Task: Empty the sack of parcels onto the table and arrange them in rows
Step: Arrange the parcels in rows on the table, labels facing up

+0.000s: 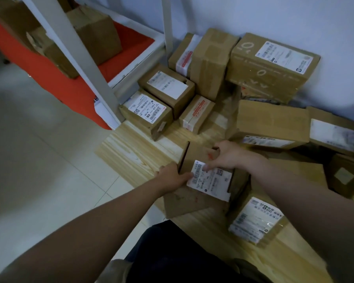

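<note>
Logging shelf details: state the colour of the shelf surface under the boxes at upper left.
Red-orange shelf surface, framed in white; head view.

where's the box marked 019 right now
In the head view, the 019 box sits at the table's far left edge, beside the shelf leg, in front of another labelled box.

Table (131,152): pale wood, visible grain, matt
Parcels (274,123): brown cardboard, matt; some glossy tape
Labels (211,180): white paper
Floor (39,160): smooth tiles, slight sheen
</note>
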`<move>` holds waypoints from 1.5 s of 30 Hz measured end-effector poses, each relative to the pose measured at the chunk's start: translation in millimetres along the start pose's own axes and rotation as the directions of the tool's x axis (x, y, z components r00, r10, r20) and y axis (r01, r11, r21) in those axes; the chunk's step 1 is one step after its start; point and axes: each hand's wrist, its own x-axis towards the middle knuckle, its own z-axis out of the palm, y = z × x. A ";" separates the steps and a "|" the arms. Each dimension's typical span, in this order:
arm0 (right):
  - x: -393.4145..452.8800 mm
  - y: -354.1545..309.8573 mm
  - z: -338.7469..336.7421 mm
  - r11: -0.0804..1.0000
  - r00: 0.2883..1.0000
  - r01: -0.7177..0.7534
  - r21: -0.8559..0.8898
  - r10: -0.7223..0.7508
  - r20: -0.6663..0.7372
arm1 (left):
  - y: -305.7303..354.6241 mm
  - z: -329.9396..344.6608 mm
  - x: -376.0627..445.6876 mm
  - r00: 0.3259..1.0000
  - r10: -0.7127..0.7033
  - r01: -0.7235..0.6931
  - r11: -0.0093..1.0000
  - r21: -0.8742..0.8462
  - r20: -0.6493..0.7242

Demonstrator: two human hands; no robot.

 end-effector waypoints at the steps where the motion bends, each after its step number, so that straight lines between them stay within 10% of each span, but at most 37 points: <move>1: -2.3 -3.6 -2.6 0.999 0.999 0.039 0.033 -0.038 -0.022 | 5.3 -6.6 -11.4 1.000 0.012 -0.012 0.999 -0.047 -0.010; 5: -6.1 -29.5 -9.4 0.924 0.985 0.172 0.341 -0.159 -0.066 | -6.5 -30.9 -45.7 0.987 -0.095 0.034 0.907 -0.419 -0.127; 8: -6.2 -62.3 3.4 0.846 0.978 0.204 0.492 -0.197 -0.067 | -34.4 -47.2 -64.1 0.943 -0.283 0.056 0.650 -0.758 -0.174; 14: 5.6 -108.4 37.4 0.770 0.959 0.282 0.572 -0.250 -0.137 | -70.8 -81.6 -82.4 0.840 -0.493 -0.081 0.300 -0.951 -0.227; 21: 7.9 -103.0 45.6 0.816 0.954 0.291 0.499 -0.204 -0.222 | -84.9 -139.6 -38.9 0.762 -0.530 -0.216 0.333 -0.918 -0.372; 24: 6.0 -91.0 48.8 0.857 0.950 0.268 0.440 -0.159 -0.269 | -88.8 -139.6 -21.7 0.716 -0.490 -0.008 0.707 -0.708 -0.497; 27: 1.5 -72.1 51.0 0.937 0.962 0.213 0.275 -0.151 -0.229 | -81.4 -111.1 -32.8 0.674 -0.073 0.016 0.996 -0.085 -0.735; 29: -1.3 -60.8 54.6 0.982 0.982 0.165 0.088 -0.155 -0.112 | -70.9 -87.5 -44.3 0.679 0.298 -0.150 0.951 0.271 -0.671; 32: -5.7 -50.2 64.4 0.984 0.993 0.118 -0.133 -0.114 0.033 | -53.6 -51.6 -50.4 0.727 0.650 -0.396 0.661 0.638 -0.221; 34: -9.4 -44.0 68.0 0.986 0.994 0.112 -0.120 -0.112 0.004 | -49.6 -28.3 -46.6 0.767 0.634 -0.467 0.448 0.763 0.097; 37: -18.3 -35.0 68.0 0.991 0.990 0.114 -0.069 -0.119 -0.078 | -53.6 -5.0 -39.2 0.814 0.534 -0.428 0.283 0.859 0.229; 42: -23.7 -20.8 70.8 0.992 0.990 0.127 -0.025 -0.128 -0.062 | -57.1 2.3 -39.3 0.834 0.528 -0.432 0.449 0.782 0.158; 45: -29.3 -16.9 67.1 0.986 0.985 0.150 0.078 -0.142 -0.103 | -49.1 -11.7 -47.8 0.860 0.505 -0.463 0.719 0.519 0.070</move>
